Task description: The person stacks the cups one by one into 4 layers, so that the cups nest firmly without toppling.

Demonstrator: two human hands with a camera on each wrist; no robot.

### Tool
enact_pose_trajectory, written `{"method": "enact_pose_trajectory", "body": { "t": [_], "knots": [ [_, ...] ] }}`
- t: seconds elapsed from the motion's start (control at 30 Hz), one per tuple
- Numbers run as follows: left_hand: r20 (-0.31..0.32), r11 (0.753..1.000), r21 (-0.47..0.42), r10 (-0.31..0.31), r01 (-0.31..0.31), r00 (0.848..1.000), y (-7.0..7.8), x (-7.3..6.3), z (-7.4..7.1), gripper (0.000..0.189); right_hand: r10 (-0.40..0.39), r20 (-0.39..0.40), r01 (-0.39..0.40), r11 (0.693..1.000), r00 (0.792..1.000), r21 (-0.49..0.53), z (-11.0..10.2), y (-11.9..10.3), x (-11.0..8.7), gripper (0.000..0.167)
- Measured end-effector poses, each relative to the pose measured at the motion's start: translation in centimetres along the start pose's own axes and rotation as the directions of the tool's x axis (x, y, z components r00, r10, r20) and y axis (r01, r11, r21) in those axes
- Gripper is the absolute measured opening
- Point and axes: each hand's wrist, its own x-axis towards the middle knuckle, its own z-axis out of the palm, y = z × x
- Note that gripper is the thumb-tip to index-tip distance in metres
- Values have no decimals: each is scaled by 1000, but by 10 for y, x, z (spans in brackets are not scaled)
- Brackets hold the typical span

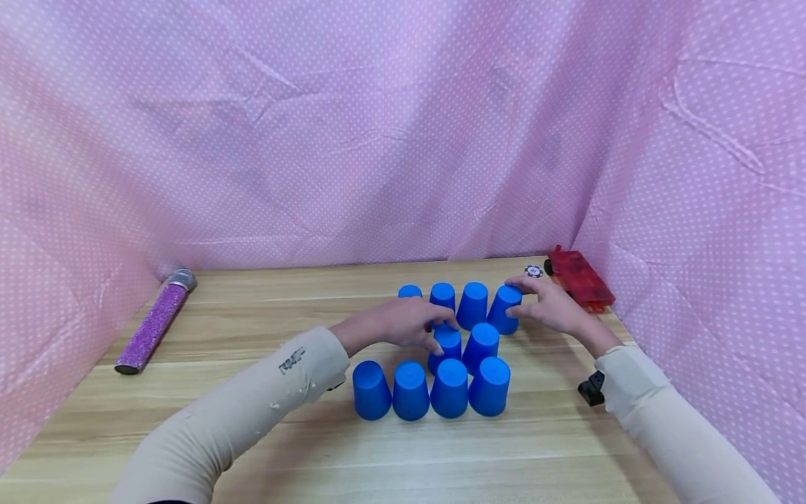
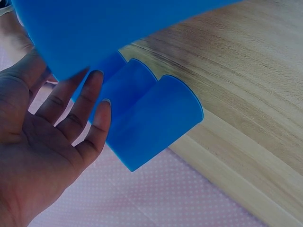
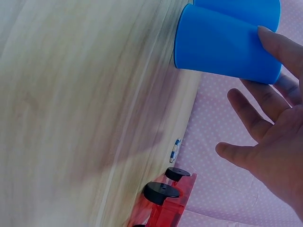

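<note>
Blue cups stand upside down in three rows on the wooden table. My left hand (image 1: 412, 322) reaches over the middle row, its thumb and index finger round the upper end of a blue cup (image 1: 448, 353). In the left wrist view that cup (image 2: 109, 28) looms large, hiding some fingertips, while the other fingers (image 2: 97, 120) extend loosely. At the right end of the back row, my right hand (image 1: 544, 306) pinches a slightly tilted blue cup (image 1: 504, 311) near its base. The right wrist view has the thumb and fingers on opposite sides of this cup (image 3: 222, 45).
Nearest me is a front row of several blue cups (image 1: 411, 392). A purple glitter microphone (image 1: 157, 322) lies at the left. At the back right are a red translucent toy vehicle (image 1: 579, 276) with black wheels and a poker chip (image 1: 533, 271). Pink dotted cloth (image 1: 378, 140) surrounds the table.
</note>
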Motion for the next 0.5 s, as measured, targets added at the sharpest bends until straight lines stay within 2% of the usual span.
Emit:
{"method": "enact_pose_trajectory", "body": {
  "t": [0.5],
  "knots": [
    [7, 1000, 7, -18, 18, 1000, 3, 0, -1, 46, 4, 0, -4, 1000, 1000, 24, 1, 0, -2, 62]
  ]
}}
